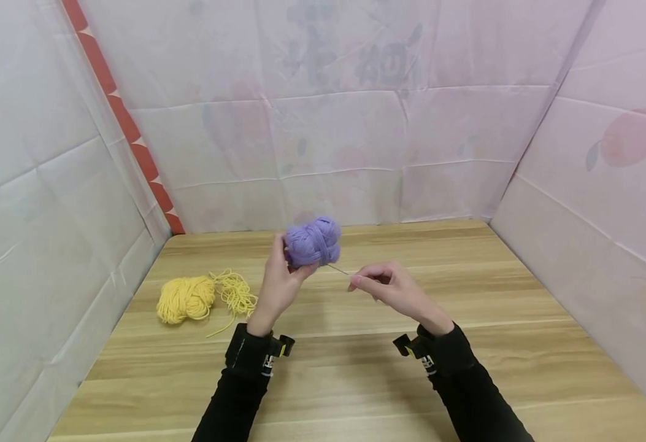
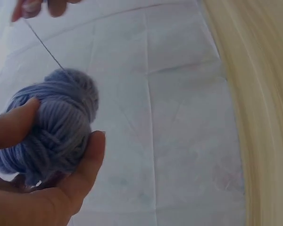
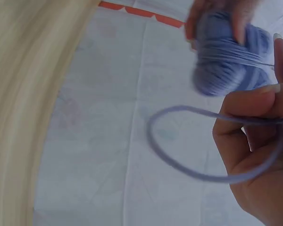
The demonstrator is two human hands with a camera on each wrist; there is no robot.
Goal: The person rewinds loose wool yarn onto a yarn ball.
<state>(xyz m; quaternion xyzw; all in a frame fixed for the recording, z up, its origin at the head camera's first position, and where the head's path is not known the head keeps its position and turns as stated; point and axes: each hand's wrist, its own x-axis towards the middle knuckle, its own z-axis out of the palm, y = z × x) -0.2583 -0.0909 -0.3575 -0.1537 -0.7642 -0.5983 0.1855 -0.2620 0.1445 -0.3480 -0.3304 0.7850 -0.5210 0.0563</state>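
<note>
A purple yarn ball (image 1: 313, 242) is held above the table by my left hand (image 1: 281, 283), thumb on one side and fingers on the other. From the ball a strand of yarn (image 2: 46, 48) runs taut to my right hand (image 1: 391, 290), which pinches it between thumb and fingertips. In the right wrist view a loose loop of purple yarn (image 3: 193, 176) hangs from the right hand. On the left of the table lies a yellow yarn ball (image 1: 187, 299), with a loose tangle of yellow yarn (image 1: 235, 293) beside it.
The wooden table (image 1: 334, 393) is enclosed by pale cloth walls (image 1: 334, 135) at the back and both sides. A red strip (image 1: 118, 110) runs down the back left corner. Each wrist carries a black band with a small camera (image 1: 285, 345).
</note>
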